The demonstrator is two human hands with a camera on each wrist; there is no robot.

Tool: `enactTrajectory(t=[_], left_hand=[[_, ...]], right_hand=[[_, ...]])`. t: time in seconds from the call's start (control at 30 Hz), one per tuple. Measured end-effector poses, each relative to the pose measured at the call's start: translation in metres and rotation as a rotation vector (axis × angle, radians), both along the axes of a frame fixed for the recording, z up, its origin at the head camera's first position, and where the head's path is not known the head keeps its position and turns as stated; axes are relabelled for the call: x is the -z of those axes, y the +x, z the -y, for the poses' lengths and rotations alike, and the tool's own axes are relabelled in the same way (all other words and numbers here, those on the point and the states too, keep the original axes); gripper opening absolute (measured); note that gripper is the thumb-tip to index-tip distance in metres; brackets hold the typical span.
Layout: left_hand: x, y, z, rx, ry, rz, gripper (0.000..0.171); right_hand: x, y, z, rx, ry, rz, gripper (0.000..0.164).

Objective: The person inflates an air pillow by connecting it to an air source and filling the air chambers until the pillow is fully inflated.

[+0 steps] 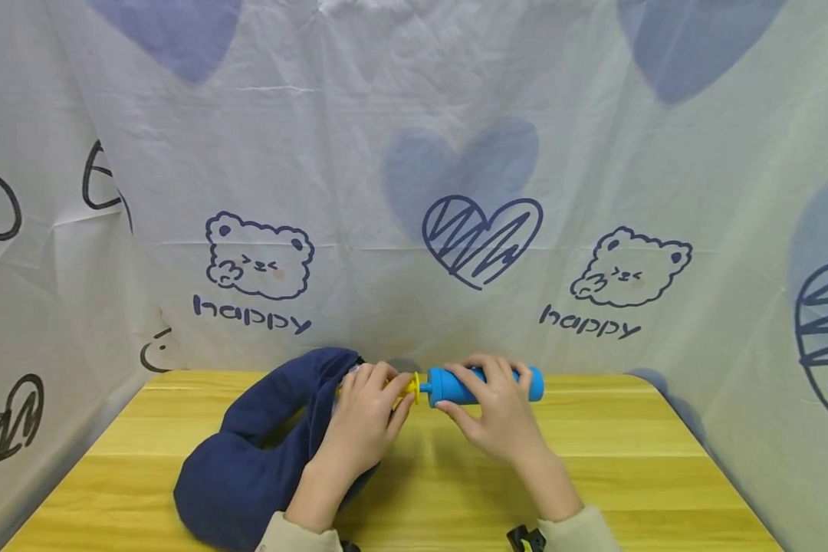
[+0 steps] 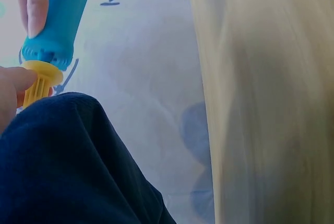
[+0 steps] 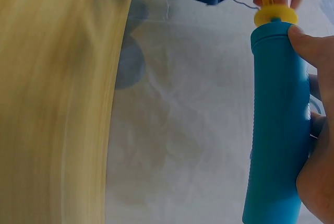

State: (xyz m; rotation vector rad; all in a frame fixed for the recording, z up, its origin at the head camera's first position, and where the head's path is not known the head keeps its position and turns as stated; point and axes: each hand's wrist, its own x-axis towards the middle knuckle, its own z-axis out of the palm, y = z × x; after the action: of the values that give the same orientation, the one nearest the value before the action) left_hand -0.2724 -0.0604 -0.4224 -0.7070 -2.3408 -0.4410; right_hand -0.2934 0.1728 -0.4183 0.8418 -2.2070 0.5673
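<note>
A blue hand pump [image 1: 455,386] lies sideways in my right hand [image 1: 504,406], whose fingers and thumb grip its barrel. At its left end a short blue stem meets a yellow ribbed nozzle [image 2: 37,85] with a round flange. My left hand [image 1: 362,418] pinches that nozzle between thumb and fingers. Just left of it is a navy U-shaped neck pillow [image 1: 248,479], its right arm passing under my left hand and forearm. The nozzle's far end is hidden by the left fingers and the pillow's fabric. In the right wrist view the thumb presses near the barrel's collar [image 3: 271,37].
The pillow and both forearms are over a yellow wood-grain table [image 1: 635,475]. A white cloth [image 1: 359,153] printed with hearts and bears hangs behind the table's back edge and along both sides. Small black parts [image 1: 526,539] show beside the right sleeve cuff.
</note>
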Motion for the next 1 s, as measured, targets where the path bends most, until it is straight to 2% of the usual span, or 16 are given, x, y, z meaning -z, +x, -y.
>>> enactTrajectory(t=[0.3,0.5,1.0], left_hand=[[-0.001,0.002,-0.005,-0.001,0.004,0.001,0.025],[-0.002,-0.001,-0.002,0.007,0.019,-0.003,0.024],[-0.008,-0.005,0.024,-0.007,0.054,-0.012,0.02]], right_hand=[[0.002,0.0,0.008,-0.007,-0.005,-0.049,0.054],[0.0,-0.001,0.007,-0.001,-0.014,-0.029,0.054],[-0.005,-0.007,-0.018,0.039,-0.026,0.024,0.054]])
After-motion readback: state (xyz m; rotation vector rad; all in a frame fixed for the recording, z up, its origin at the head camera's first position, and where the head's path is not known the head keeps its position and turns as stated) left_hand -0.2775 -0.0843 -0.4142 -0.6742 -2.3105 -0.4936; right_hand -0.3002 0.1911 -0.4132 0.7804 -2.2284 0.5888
